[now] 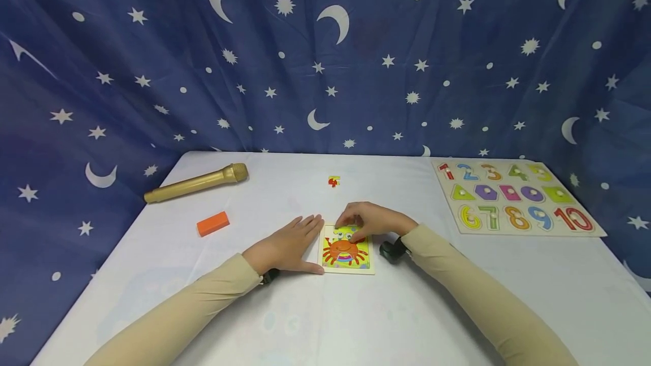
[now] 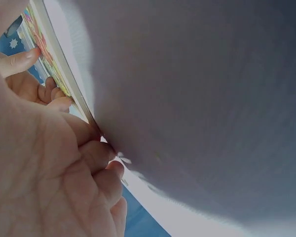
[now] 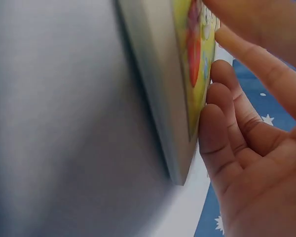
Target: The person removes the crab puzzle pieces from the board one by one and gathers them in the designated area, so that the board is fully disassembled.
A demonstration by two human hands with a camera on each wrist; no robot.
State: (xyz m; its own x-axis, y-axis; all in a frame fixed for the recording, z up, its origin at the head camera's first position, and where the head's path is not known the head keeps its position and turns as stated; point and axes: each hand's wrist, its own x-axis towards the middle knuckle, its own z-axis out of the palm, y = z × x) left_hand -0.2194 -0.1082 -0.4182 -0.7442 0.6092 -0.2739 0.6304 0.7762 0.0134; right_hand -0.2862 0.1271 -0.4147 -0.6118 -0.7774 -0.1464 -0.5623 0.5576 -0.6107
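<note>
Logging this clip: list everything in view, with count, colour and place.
Crab puzzle: one, orange crab on yellow, pale frame, between the hands
Loose puzzle piece: one, red and yellow, beyond the puzzle
Microphone: one, gold, far left of the table
Block: one, orange, nearer than the microphone
Number-and-shape board: one, pale with multicoloured pieces, far right
Table: one, white-covered, under everything
Curtain: blue with white moons and stars, behind
Wrist cameras: two, dark, at the wrists
Sleeves: two, beige, on the forearms
Left hand: one, bare, at the puzzle's left edge
Right hand: one, bare, touching the puzzle's upper part
</note>
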